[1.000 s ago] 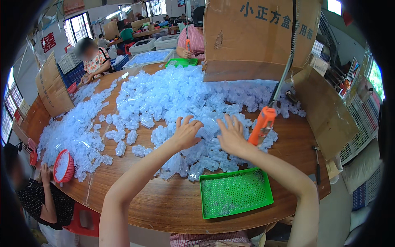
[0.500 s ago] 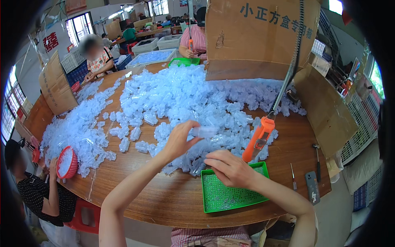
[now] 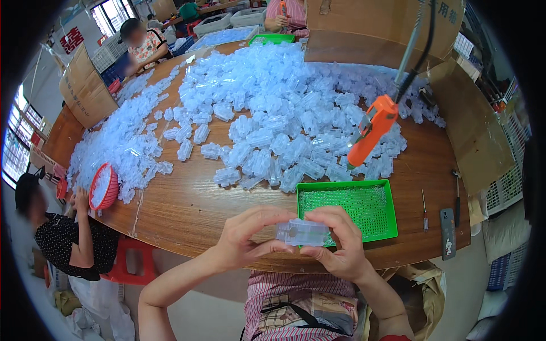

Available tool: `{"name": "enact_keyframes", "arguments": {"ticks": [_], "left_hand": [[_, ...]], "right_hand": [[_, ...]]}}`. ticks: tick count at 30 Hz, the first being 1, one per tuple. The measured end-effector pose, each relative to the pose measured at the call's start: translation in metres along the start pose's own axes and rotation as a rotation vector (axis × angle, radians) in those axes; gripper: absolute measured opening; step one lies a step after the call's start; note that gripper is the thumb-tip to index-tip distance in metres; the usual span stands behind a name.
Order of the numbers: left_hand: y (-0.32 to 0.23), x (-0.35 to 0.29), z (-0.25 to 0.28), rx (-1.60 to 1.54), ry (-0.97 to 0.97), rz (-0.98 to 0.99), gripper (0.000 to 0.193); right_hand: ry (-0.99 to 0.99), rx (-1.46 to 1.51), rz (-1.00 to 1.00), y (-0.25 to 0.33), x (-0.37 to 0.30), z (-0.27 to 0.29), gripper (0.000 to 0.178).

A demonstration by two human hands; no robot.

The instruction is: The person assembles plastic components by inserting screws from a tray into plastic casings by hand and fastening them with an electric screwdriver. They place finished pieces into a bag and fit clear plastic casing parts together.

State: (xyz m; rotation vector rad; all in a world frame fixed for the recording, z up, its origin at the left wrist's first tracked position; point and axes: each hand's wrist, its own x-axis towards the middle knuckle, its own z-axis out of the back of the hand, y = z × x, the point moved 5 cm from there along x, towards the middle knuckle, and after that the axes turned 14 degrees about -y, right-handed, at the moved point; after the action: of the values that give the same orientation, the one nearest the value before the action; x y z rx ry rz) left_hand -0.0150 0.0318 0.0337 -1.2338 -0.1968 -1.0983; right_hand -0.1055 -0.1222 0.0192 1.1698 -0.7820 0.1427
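Note:
A clear plastic casing [image 3: 302, 233] is held level between my two hands at the near table edge. My left hand [image 3: 248, 235] is closed on its left end, and my right hand [image 3: 340, 240] pinches its right end, fingers above and thumb below. Just beyond my right hand lies a green perforated tray [image 3: 392, 219] with small shiny metal pieces, too small to name, scattered in it. An orange electric screwdriver [image 3: 372, 132] hangs on a coiled spring above the tray's far edge. Past it spreads a big heap of similar clear casings [image 3: 267, 131].
At the right lie a screwdriver [image 3: 425, 213], a phone [image 3: 447, 233] and a hammer [image 3: 456, 199]. Cardboard sheets [image 3: 375, 25] stand along the back and right. At the left, a person [image 3: 62, 238] sits by a red basket [image 3: 105, 187] of clear pieces. Other people work at the far side.
Both hands have drawn back from the heap toward me. The casing, earlier in my left hand alone, is now between both hands. The view has tilted down, and the hanging screwdriver has swung.

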Motion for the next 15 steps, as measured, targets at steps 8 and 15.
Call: {"name": "enact_keyframes", "arguments": {"ticks": [8,15], "left_hand": [[-0.017,-0.015,-0.012,-0.167,-0.029,0.138,0.031],[-0.018,-0.017,-0.025,-0.197,-0.011,0.314,0.044]], "right_hand": [[-0.038,-0.073,0.071,0.021,-0.01,0.013,0.041],[-0.132,0.062,-0.095,0.003,-0.033,0.016,0.041]]}}
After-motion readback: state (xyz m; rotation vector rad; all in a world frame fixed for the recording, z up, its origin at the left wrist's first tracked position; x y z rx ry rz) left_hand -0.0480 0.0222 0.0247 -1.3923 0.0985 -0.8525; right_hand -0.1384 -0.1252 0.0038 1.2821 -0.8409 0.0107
